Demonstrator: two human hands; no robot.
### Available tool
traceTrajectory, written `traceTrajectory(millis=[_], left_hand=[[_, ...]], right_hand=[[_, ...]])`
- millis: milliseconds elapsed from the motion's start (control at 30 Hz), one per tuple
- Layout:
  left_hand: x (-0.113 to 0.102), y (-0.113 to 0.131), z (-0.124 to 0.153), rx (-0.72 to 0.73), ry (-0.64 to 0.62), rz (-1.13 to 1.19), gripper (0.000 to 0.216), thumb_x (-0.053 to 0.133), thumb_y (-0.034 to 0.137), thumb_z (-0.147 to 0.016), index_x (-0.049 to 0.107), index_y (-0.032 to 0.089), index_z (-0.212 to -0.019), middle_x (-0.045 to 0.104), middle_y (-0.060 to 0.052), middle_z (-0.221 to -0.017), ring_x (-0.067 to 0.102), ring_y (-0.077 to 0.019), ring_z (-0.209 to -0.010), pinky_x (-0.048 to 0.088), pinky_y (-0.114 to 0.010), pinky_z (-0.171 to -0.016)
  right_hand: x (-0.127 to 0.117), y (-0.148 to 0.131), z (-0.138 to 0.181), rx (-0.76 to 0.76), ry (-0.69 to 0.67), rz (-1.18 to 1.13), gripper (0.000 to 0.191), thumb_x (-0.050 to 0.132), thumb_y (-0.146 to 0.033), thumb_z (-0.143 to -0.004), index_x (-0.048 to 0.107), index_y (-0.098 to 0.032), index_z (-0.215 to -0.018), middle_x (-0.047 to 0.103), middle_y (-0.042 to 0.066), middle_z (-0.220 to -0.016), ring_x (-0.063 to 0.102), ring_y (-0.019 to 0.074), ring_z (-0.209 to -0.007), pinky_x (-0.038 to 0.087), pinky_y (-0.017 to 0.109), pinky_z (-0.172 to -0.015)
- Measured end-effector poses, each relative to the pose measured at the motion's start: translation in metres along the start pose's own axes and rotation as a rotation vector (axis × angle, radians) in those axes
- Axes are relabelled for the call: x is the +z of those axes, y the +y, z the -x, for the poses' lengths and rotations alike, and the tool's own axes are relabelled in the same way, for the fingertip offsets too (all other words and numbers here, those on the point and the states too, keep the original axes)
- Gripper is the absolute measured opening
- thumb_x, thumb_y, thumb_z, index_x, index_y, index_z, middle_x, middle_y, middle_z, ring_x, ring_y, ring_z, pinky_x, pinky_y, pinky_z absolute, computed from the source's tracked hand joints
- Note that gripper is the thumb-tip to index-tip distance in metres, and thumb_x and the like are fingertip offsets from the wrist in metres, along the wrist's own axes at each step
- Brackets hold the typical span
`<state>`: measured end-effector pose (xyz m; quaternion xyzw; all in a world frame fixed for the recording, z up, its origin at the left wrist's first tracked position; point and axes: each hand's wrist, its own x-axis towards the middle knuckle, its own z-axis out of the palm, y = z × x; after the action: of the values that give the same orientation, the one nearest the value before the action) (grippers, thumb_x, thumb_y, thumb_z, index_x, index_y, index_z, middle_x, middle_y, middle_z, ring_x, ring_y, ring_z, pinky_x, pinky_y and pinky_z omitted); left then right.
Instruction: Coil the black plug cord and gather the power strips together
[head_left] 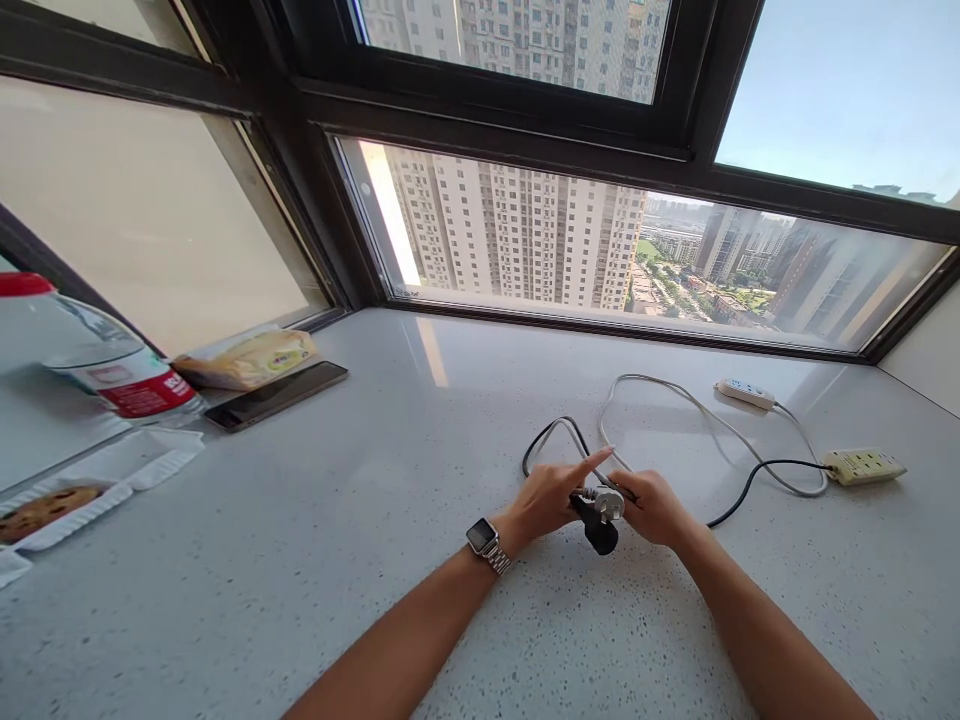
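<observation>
- Both hands meet over a speckled counter (300, 560) beneath a high-rise window, working two plugs held together.
- The left hand (551, 497), watch (486, 541) on its wrist, grips the black plug (600, 533), forefinger stretched out.
- The right hand (654, 505) pinches the grey plug (609, 500), touching the black one.
- Black cord (757, 470) runs to a beige power strip (864, 465); grey cord (675, 395) to a white one (746, 392).
- The plugs look bunched, not yet set down or sorted.
- Phone (277, 394), bottle (112, 370) sit far left.

Bare forearms, sleeveless; a seemingly metal-banded square watch (486, 541) on the left wrist.
</observation>
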<state>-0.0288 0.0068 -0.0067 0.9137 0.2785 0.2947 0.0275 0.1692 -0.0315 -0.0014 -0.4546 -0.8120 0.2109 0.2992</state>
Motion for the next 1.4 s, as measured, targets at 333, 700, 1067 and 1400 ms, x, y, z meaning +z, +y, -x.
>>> traceTrajectory(millis=[333, 700, 1067, 1400], left_hand=[[-0.011, -0.019, -0.001, 0.015, 0.187, -0.206, 0.017, 0.05, 0.021, -0.075, 0.059, 0.018, -0.06, 0.053, 0.001, -0.041, 0.049, -0.01, -0.037, 0.024, -0.021, -0.043], [-0.053, -0.066, 0.021, -0.205, 0.585, -0.274, 0.03, 0.053, 0.032, -0.076, 0.054, 0.017, -0.05, 0.041, 0.002, -0.033, 0.037, -0.0078, -0.031, 0.022, -0.019, -0.04], [-0.039, -0.069, 0.019, -0.526, 0.597, -0.331, 0.018, 0.051, 0.018, -0.069, 0.045, 0.018, -0.052, 0.044, 0.001, -0.04, 0.042, -0.0115, -0.038, 0.021, -0.021, -0.044], [-0.025, -0.033, 0.007, -0.443, 0.586, -0.086, 0.027, 0.047, 0.024, -0.078, 0.044, 0.018, -0.052, 0.038, 0.004, -0.039, 0.034, -0.0083, -0.038, 0.025, -0.02, -0.044]], right_hand=[[-0.008, -0.006, -0.006, 0.055, -0.046, 0.301, 0.021, 0.057, -0.032, -0.082, 0.056, -0.019, -0.065, 0.049, -0.002, -0.053, 0.036, 0.01, -0.048, 0.019, 0.023, -0.051], [-0.057, 0.062, 0.008, 0.48, 0.373, 0.497, 0.044, 0.047, -0.054, -0.085, 0.053, -0.019, -0.058, 0.054, 0.003, -0.052, 0.044, 0.0148, -0.05, 0.023, 0.025, -0.051], [-0.049, 0.061, 0.011, 0.561, 0.357, 0.609, 0.033, 0.055, -0.021, -0.074, 0.061, -0.019, -0.107, 0.065, 0.01, -0.107, 0.053, 0.0289, -0.107, 0.022, 0.049, -0.099], [0.017, 0.0, -0.012, 0.114, 0.08, 0.263, 0.063, 0.065, -0.045, -0.079, 0.045, -0.017, -0.132, 0.061, 0.014, -0.115, 0.054, 0.0286, -0.108, 0.041, 0.041, -0.09]])
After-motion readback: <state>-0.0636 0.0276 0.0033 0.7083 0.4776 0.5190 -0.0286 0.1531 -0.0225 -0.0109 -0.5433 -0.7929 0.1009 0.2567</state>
